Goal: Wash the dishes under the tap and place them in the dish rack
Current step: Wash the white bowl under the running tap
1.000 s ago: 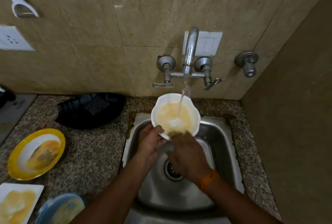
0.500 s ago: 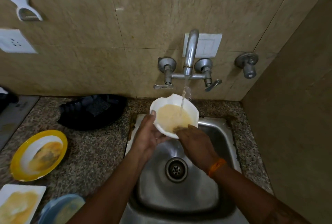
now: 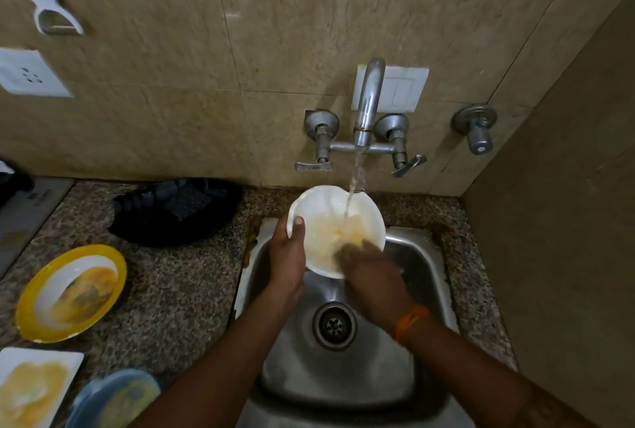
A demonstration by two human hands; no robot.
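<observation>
1. White bowl [image 3: 335, 232]: held above the back of the sink [image 3: 426, 276], tilted with its open side toward the camera, so that the stream from the tap [image 3: 369, 101] lands inside near the upper right rim; the tilt is judged to let dirty water run off into the sink rather than pool

2. Left hand [image 3: 287, 256]: closed on the bowl's left rim, thumb hooked over the edge inside, the other fingers hidden behind the wall; the grip is judged to steady the bowl against the rubbing

3. Right hand [image 3: 372, 269]: laid over the bowl's lower right edge, blurred by motion, fingers reaching into the bowl; whether they are curled or flat cannot be told, and no sponge can be made out; an orange wristband [image 3: 410, 321] is worn at the wrist

4. Bowl surface: upper and left inside clean white; a pale yellow smear remains across the middle and lower right, where the water strikes and the right hand works; washing is judged part done

5. Awaiting wash, on the bench [image 3: 178, 290] left of the sink: a yellow-rimmed plate [image 3: 70, 292], a square white plate [image 3: 32, 390] and a blue dish [image 3: 113, 400], all stained yellow-orange and well apart from the water

6. Black rack [image 3: 177, 209]: at the back of the bench, just left of the bowl; taken to be the dish rack, nothing light-coloured seen in it
</observation>
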